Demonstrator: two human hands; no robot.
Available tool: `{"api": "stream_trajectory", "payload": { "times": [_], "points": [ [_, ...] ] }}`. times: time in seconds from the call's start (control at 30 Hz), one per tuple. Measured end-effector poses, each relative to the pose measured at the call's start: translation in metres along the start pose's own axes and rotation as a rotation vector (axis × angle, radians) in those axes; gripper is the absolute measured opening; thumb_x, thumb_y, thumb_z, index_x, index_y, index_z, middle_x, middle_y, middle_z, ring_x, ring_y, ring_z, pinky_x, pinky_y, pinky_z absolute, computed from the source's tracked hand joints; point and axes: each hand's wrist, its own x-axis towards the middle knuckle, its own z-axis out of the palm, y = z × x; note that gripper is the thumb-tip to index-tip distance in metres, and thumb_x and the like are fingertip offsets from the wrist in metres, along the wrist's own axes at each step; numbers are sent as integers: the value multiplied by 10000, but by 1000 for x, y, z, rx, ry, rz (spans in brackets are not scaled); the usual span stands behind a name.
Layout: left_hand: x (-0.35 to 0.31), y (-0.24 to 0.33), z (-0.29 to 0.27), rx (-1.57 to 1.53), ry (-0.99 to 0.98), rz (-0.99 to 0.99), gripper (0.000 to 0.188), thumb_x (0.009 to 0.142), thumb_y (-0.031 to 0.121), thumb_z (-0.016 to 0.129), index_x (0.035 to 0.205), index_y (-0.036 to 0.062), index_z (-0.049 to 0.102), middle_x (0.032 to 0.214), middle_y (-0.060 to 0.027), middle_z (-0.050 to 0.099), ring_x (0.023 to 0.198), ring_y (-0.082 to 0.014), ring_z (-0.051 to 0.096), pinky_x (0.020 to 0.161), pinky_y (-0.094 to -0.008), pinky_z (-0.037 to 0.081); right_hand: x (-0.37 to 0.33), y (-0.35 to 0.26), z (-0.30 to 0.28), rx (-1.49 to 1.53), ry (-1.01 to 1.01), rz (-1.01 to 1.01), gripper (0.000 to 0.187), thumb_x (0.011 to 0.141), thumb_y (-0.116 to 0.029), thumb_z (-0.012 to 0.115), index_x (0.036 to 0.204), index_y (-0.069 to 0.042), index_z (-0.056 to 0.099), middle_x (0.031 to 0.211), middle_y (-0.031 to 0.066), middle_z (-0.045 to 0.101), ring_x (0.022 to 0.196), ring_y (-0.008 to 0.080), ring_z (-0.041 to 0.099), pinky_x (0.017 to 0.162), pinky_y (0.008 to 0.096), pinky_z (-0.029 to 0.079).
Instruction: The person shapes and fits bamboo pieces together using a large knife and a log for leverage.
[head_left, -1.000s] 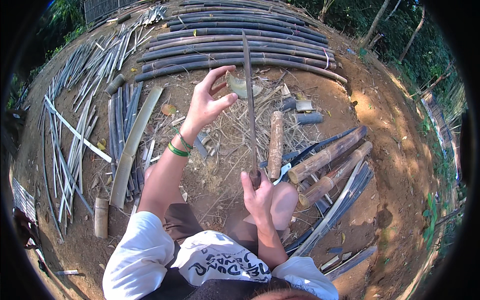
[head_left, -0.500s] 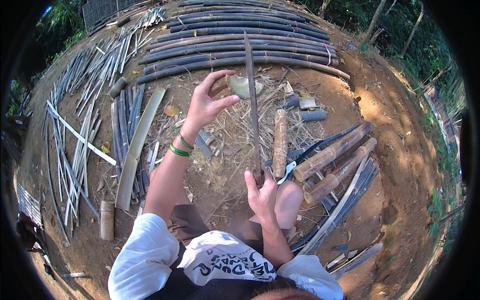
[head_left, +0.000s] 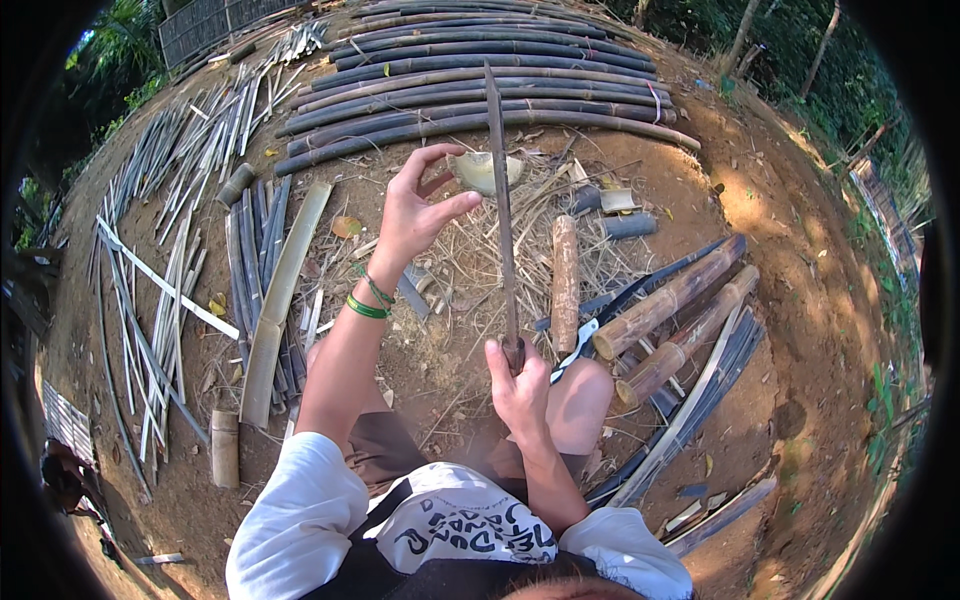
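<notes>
My right hand [head_left: 520, 383] is wrapped around the handle of a machete [head_left: 503, 215], whose long dark blade stretches away from me. Ahead and to the left, my left hand [head_left: 412, 205] curves its fingers and thumb around the left edge of a half-round piece of split bamboo [head_left: 476, 173]. The blade crosses in front of that piece's right part, and whether the two touch I cannot tell. A green bracelet [head_left: 367, 308] and a cord sit on my left wrist.
Beyond my hands lies a row of long dark bamboo poles [head_left: 480, 85]. Thin bamboo strips [head_left: 175, 290] and a split half-pole [head_left: 280, 310] lie left. Thick bamboo lengths [head_left: 665, 300] and a white-and-black tool handle [head_left: 574, 345] lie right, beside my knee. Shavings [head_left: 470, 285] cover the ground between.
Both hands keep nearly the same places and holds. The machete and the split bamboo piece have barely shifted; the whole view has moved slightly.
</notes>
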Motion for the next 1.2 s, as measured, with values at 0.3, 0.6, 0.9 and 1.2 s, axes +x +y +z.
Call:
{"api": "stream_trajectory", "payload": {
  "times": [0.3,0.6,0.9,1.2],
  "points": [
    [0,-3,1,-11,9,1,629,784,176,905,1325,65,603,1340,-78,630,1287,-223,593,1103,-441,507,2,-2,3,-14,-15,4,362,973,-299,734,824,2,598,555,56,482,491,185,440,504,378,358],
    [1,-6,3,12,23,15,632,790,185,900,1331,62,597,1336,-83,633,1287,-222,594,1082,-441,516,5,4,10,-31,8,-11,375,956,-294,746,802,0,571,575,99,501,515,271,490,536,423,378],
    [3,-6,2,34,35,32,619,798,182,889,1329,63,594,1338,-88,633,1283,-218,595,1074,-429,519,5,5,10,11,19,-15,357,957,-286,744,808,-9,576,577,79,496,520,248,491,541,408,379],
    [3,-4,2,42,38,35,630,800,221,894,1333,66,595,1335,-90,632,1285,-223,594,1067,-433,524,7,-2,7,12,0,3,345,971,-291,731,828,-13,585,567,46,477,508,183,461,518,370,373]
  ]
}}
